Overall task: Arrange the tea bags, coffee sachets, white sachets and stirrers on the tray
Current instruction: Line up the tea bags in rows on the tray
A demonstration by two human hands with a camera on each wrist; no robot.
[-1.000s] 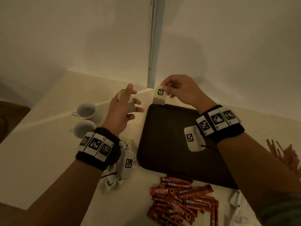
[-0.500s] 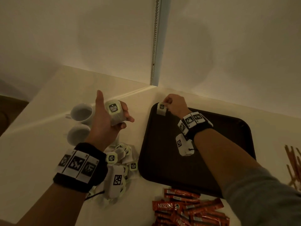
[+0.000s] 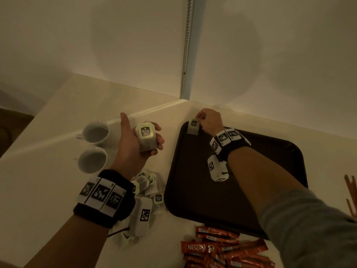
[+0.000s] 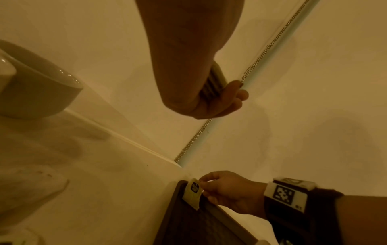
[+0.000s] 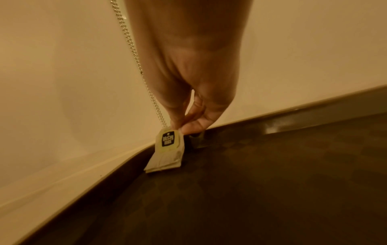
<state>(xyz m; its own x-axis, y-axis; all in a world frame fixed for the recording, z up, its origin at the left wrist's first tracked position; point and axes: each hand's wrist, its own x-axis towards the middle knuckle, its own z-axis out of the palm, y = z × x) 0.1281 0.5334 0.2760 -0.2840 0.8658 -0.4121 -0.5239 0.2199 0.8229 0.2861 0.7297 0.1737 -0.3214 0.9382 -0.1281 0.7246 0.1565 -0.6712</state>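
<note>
A dark brown tray [image 3: 231, 200] lies on the pale counter. My right hand [image 3: 207, 122] pinches a tea bag [image 3: 193, 127] by its top at the tray's far left corner; the tea bag's [image 5: 167, 152] lower edge touches the tray [image 5: 251, 190] floor. Left of the tray, my left hand [image 3: 139, 140] is raised palm up and grips a small stack of tea bags [image 3: 147, 138]. The stack [image 4: 213, 82] shows edge-on in the left wrist view. More tea bags [image 3: 148, 186] lie heaped under my left wrist. Red coffee sachets [image 3: 222, 250] are piled in front of the tray.
Two white cups [image 3: 94, 146] stand left of my left hand. Wooden stirrers [image 3: 351, 194] lie at the right edge. A wall corner with a bead chain [image 3: 186, 55] rises just behind the tray. White sachets are hidden from view.
My right hand has lowered its tea bag from above the tray's far edge down into the far left corner. My left hand has turned palm up, showing its stack.
</note>
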